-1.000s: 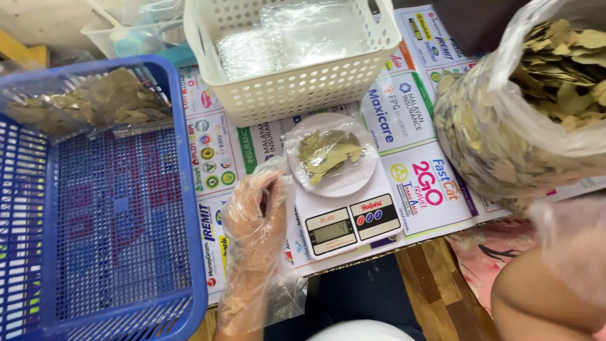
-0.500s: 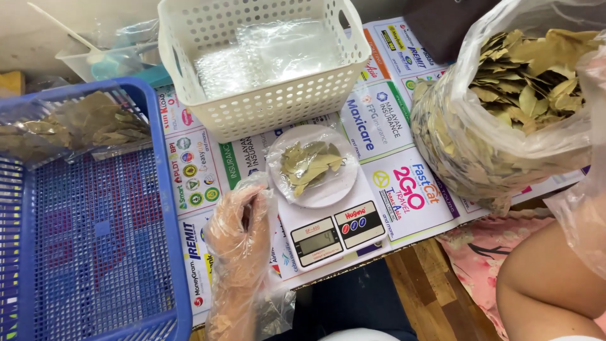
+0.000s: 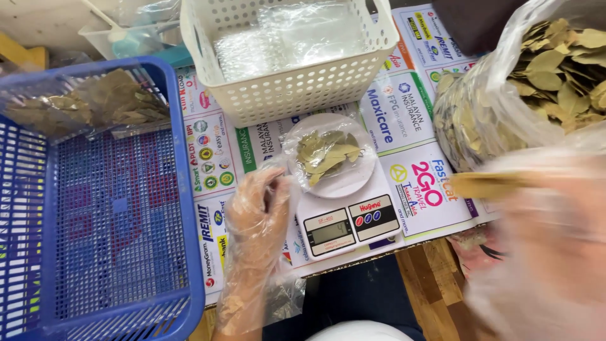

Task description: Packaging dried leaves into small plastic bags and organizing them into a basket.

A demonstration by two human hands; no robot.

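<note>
My left hand [image 3: 257, 208], in a loose clear plastic glove, rests on the table just left of a small white digital scale [image 3: 344, 224], fingers curled and holding nothing. On the scale's round plate sits a small clear bag of dried bay leaves [image 3: 325, 153]. My right hand [image 3: 536, 252], also gloved and heavily blurred, is at the lower right with a dried leaf [image 3: 486, 184] pinched at its fingertips, pointing left toward the scale. A big clear plastic sack full of dried leaves [image 3: 530, 76] stands at the right.
A blue plastic crate [image 3: 101, 208] on the left holds filled leaf bags [image 3: 95, 104] at its far end. A white perforated basket [image 3: 287, 53] with empty clear bags stands behind the scale. Printed paper [image 3: 413, 164] covers the table; its wooden edge [image 3: 435, 278] shows below.
My right hand has come into view at the lower right carrying a leaf toward the scale. My left hand has stayed beside the scale. The view has shifted slightly.
</note>
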